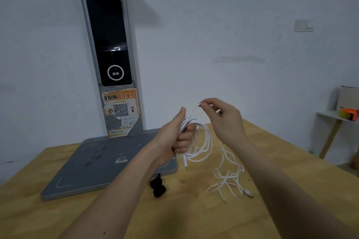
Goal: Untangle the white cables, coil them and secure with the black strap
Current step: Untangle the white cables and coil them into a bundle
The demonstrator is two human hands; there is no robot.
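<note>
White cables [202,141] hang in loops from the left hand [174,137], fisted round the gathered turns to anchor the coil. The right hand [221,116] pinches one strand just above, likely to lay another turn. A tangled tail [229,180] lies on the wooden table [194,219]; the black strap [158,187] waits nearby, beside the grey scanner base [97,161].
</note>
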